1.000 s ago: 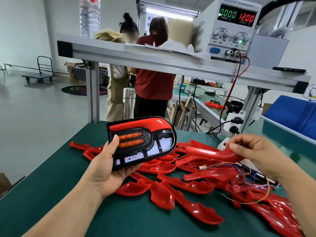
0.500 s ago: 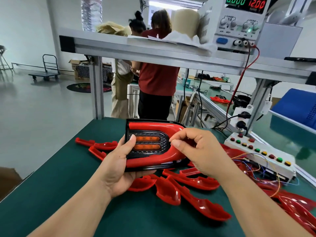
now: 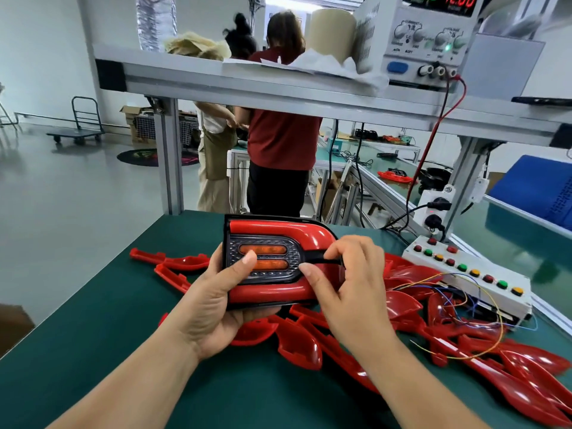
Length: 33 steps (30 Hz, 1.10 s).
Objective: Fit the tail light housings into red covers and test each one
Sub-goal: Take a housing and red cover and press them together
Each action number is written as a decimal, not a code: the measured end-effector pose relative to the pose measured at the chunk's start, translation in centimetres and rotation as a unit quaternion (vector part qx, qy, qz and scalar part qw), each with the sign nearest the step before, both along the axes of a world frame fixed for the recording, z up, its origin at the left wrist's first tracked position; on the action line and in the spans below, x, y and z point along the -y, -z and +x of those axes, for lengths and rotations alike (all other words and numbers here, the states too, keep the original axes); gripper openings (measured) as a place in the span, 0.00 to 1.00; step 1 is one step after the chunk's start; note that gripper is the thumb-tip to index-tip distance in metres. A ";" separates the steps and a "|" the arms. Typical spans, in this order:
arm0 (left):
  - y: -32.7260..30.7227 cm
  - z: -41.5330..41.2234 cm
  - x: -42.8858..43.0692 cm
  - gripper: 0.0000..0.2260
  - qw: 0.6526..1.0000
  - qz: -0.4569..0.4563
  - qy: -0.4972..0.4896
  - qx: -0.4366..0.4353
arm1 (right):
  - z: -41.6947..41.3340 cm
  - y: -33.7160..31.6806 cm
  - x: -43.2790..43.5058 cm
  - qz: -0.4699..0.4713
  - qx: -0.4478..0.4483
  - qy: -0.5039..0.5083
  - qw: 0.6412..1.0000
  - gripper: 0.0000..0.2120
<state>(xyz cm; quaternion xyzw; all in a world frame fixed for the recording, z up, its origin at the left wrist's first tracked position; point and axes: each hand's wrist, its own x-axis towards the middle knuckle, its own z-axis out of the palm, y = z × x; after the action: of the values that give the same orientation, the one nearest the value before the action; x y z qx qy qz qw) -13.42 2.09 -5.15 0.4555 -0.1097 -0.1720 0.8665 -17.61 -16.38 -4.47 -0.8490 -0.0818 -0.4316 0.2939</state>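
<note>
A: Position of the unit?
B: Tail light housing (image 3: 295,258), black, with two amber lenses (image 3: 269,249) in its face. It is held up above the bench (image 3: 93,351), face toward the camera. A red cover (image 3: 278,229) wraps it in a U: along the top, round the right end, back along the bottom.
A: Left hand?
B: Left hand (image 3: 216,305) grips the housing from its left side and underside, fingers curled beneath, thumb laid across the lenses.
A: Right hand?
B: Right hand (image 3: 349,289) is curled at the right end. Thumb and forefinger pinch the housing at the black strip running into the bend of the cover. Cover fully seated: cannot tell.
A: Stock?
B: Loose red covers (image 3: 297,345) heaped on the bench under and right of both hands, overlapping. Thin coloured wires (image 3: 483,305) lie over the right part of the heap.
A: Test gear?
B: White button box (image 3: 470,274) with red, green and yellow buttons, just beside the heap. Power supply (image 3: 433,35) on the upper shelf (image 3: 247,85); red display reads 12.00. A red lead (image 3: 433,134) hangs from its terminal.
</note>
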 end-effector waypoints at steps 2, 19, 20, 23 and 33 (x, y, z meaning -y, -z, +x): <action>0.1 0.1 -0.1 0.31 1.000 -0.003 0.010 0.003 | 0.1 0.2 0.2 0.013 0.016 0.035 0.999 0.16; -0.4 0.1 -1.7 0.36 0.989 0.034 0.123 0.080 | 0.1 0.6 2.3 0.549 -0.236 -0.342 0.725 0.20; -0.4 0.2 -1.8 0.35 0.987 0.034 0.131 0.083 | 0.0 0.6 2.3 0.549 -0.235 -0.346 0.723 0.21; -0.3 0.3 -2.2 0.29 0.985 0.023 0.147 0.089 | 0.0 0.7 2.2 0.543 -0.243 -0.362 0.718 0.27; -0.1 0.2 -1.6 0.31 0.994 0.018 0.073 0.081 | 0.0 0.6 2.7 0.494 -0.250 -0.396 0.733 0.29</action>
<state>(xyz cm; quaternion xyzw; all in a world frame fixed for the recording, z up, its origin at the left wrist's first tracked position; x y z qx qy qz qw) -13.19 3.72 -5.01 0.4746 -0.2093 -0.1989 0.8315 -17.65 -19.07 -5.07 -0.5527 -0.1092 -0.0281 0.8257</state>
